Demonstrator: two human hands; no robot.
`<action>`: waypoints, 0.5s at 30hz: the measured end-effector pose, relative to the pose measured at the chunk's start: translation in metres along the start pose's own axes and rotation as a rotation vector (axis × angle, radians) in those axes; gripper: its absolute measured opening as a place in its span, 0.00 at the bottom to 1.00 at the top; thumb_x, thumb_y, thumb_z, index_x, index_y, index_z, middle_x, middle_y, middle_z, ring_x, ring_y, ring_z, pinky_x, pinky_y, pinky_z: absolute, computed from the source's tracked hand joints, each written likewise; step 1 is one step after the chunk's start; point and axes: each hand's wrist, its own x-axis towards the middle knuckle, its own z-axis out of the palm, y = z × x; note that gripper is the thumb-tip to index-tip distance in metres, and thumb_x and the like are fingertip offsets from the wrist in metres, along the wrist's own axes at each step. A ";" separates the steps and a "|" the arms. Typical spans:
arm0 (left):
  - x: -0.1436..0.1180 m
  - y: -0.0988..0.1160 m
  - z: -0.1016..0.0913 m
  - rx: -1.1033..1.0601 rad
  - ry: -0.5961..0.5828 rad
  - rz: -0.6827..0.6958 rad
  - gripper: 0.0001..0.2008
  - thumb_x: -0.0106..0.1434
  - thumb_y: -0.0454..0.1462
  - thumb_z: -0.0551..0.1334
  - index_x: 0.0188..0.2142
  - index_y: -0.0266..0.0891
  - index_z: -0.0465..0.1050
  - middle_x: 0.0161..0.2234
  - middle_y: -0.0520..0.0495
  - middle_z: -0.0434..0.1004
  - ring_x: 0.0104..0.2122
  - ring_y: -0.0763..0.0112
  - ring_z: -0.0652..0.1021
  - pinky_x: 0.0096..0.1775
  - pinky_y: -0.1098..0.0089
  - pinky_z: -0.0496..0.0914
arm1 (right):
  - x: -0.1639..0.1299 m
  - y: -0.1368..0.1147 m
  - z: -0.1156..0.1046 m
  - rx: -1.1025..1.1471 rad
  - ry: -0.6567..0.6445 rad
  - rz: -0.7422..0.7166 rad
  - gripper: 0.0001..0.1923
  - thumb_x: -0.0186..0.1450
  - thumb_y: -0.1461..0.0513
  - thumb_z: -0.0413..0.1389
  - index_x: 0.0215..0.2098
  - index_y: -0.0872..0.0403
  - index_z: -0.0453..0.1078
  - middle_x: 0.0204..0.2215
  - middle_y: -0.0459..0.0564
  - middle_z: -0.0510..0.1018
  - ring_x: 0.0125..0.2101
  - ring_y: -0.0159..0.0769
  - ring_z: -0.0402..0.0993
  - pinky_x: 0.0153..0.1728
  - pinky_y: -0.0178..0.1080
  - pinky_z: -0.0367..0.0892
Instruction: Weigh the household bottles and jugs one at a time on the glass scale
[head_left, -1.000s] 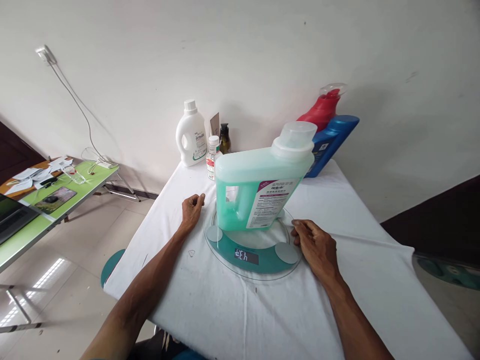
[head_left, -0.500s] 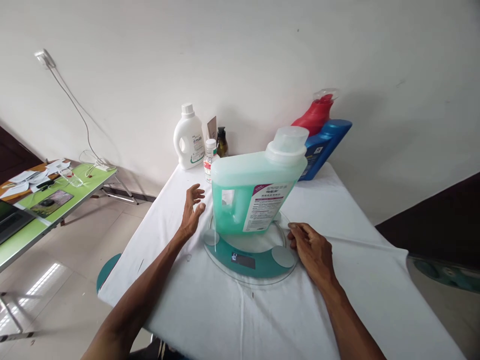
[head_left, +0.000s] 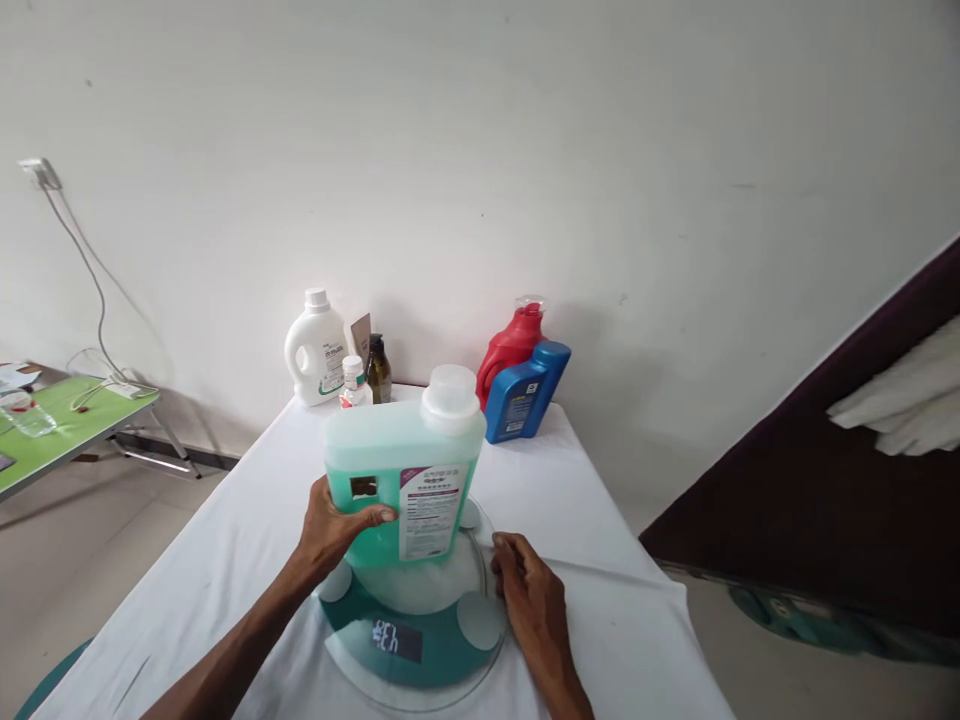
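Jug of green liquid (head_left: 401, 470) standing upright on a round glass scale (head_left: 416, 640), gripped by the left hand (head_left: 334, 525).

Left hand wraps the jug's handle side, thumb across its front. Right hand (head_left: 529, 600), fingers loosely curled and holding nothing, rests at the scale's rim just right of the jug. Beyond both hands, at the far edge of the white surface (head_left: 600, 620), stand a white bottle (head_left: 315, 348) and red (head_left: 514, 345) and blue (head_left: 525, 392) bottles.

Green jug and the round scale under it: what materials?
Green jug: looks like translucent frosted plastic, since the liquid's tint shows through its matte walls; glossy paper or film label. Scale: likely clear glass platform, as the white cloth shows through its rim, over a teal, probably plastic, base.
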 end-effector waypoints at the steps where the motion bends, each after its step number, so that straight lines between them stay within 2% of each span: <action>1: -0.001 0.003 0.001 0.002 0.054 0.002 0.22 0.43 0.50 0.81 0.34 0.40 0.85 0.31 0.41 0.87 0.34 0.48 0.86 0.34 0.57 0.81 | 0.000 0.001 0.000 -0.005 0.005 -0.001 0.31 0.71 0.32 0.47 0.31 0.46 0.71 0.21 0.46 0.76 0.21 0.42 0.74 0.24 0.41 0.68; 4: -0.002 0.009 0.005 0.026 0.207 0.038 0.17 0.45 0.50 0.77 0.21 0.42 0.77 0.20 0.48 0.76 0.21 0.63 0.76 0.24 0.65 0.72 | 0.000 0.005 -0.001 -0.007 0.006 0.005 0.31 0.72 0.32 0.47 0.33 0.46 0.72 0.23 0.47 0.78 0.23 0.43 0.75 0.25 0.41 0.68; 6: -0.001 0.010 0.007 0.024 0.212 0.042 0.22 0.46 0.50 0.76 0.15 0.42 0.67 0.15 0.52 0.64 0.17 0.72 0.65 0.20 0.69 0.62 | 0.000 0.008 -0.001 0.008 -0.007 0.010 0.32 0.72 0.32 0.47 0.35 0.46 0.73 0.24 0.48 0.79 0.25 0.44 0.76 0.25 0.40 0.68; 8: 0.001 0.009 0.010 -0.020 0.206 0.017 0.27 0.46 0.50 0.75 0.13 0.43 0.58 0.13 0.56 0.54 0.16 0.77 0.57 0.19 0.71 0.55 | 0.001 0.010 -0.001 0.020 -0.014 0.015 0.32 0.72 0.32 0.47 0.35 0.47 0.73 0.25 0.49 0.79 0.25 0.44 0.75 0.25 0.40 0.67; 12: 0.008 0.010 0.015 -0.122 0.253 -0.031 0.30 0.47 0.50 0.75 0.16 0.43 0.54 0.15 0.58 0.50 0.17 0.80 0.54 0.21 0.73 0.52 | 0.002 0.013 0.000 0.046 -0.001 0.021 0.34 0.70 0.30 0.46 0.35 0.48 0.73 0.23 0.47 0.76 0.23 0.40 0.71 0.25 0.39 0.66; 15: 0.020 0.025 0.020 -0.177 0.275 -0.024 0.30 0.47 0.50 0.77 0.16 0.42 0.56 0.15 0.59 0.51 0.17 0.81 0.55 0.20 0.73 0.51 | 0.001 0.012 0.002 0.057 0.016 0.021 0.35 0.69 0.29 0.46 0.31 0.48 0.71 0.22 0.46 0.74 0.21 0.38 0.68 0.25 0.38 0.65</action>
